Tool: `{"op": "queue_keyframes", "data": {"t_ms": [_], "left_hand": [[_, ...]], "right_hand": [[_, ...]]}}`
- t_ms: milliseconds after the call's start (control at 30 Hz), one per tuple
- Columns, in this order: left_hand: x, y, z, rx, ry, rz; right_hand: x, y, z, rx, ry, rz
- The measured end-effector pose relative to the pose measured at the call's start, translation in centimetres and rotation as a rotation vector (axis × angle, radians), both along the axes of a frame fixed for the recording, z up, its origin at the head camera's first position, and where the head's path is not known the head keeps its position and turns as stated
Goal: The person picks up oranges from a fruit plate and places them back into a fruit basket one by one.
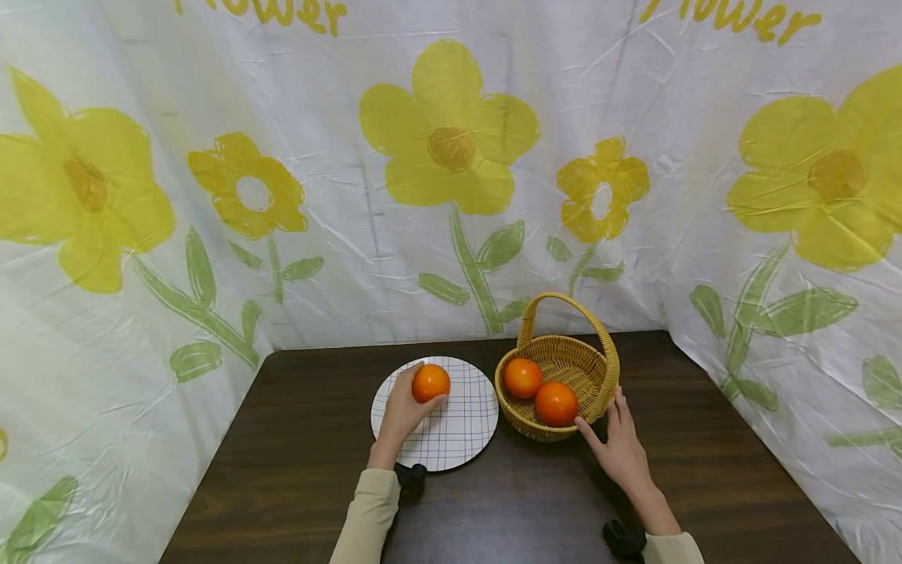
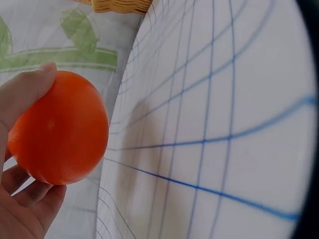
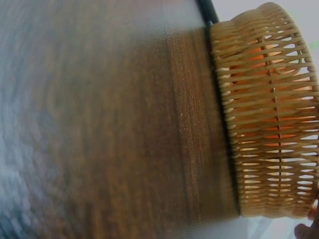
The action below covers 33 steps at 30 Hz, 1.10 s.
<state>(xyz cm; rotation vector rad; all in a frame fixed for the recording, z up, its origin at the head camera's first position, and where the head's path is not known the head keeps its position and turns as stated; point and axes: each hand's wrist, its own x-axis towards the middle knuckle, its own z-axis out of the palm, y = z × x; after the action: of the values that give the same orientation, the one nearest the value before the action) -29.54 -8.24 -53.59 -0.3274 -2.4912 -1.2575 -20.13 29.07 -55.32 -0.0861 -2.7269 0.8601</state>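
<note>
My left hand (image 1: 403,407) grips an orange (image 1: 431,384) between thumb and fingers over a round white plate (image 1: 465,423) with a blue grid pattern. In the left wrist view, the held orange (image 2: 60,128) shows a smooth skin, and a shadow falls on the plate (image 2: 259,99) beside it. A wicker basket (image 1: 521,423) with a tall arched handle stands right of the plate. Two more oranges, a rear one (image 1: 523,378) and a front one (image 1: 557,404), lie inside. My right hand (image 1: 623,454) rests at the basket's right side, thumb at the front rim and fingers stretched along the side.
Everything stands on a dark wooden table (image 1: 296,454), the plate and basket towards its far edge. A white curtain (image 1: 338,298) printed with yellow flowers hangs behind and along both sides. Each wrist wears a black camera, the right one (image 1: 623,539) close above the table.
</note>
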Motion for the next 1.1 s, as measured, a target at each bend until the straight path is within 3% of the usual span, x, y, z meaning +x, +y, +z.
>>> {"op": "queue_keyframes", "data": {"t_ms": [667, 933, 1100], "left_hand": [[1.0, 2.6, 1.6, 0.007, 0.063, -0.087], [1.1, 3.7, 1.6, 0.004, 0.164, -0.117], [1.6, 4.2, 2.4, 0.029, 0.090, -0.146]], "right_hand": [[0.0, 0.0, 0.0, -0.009, -0.009, 0.002], [-0.1, 0.0, 0.0, 0.001, 0.006, 0.003], [0.0, 0.0, 0.0, -0.001, -0.007, 0.002]]}}
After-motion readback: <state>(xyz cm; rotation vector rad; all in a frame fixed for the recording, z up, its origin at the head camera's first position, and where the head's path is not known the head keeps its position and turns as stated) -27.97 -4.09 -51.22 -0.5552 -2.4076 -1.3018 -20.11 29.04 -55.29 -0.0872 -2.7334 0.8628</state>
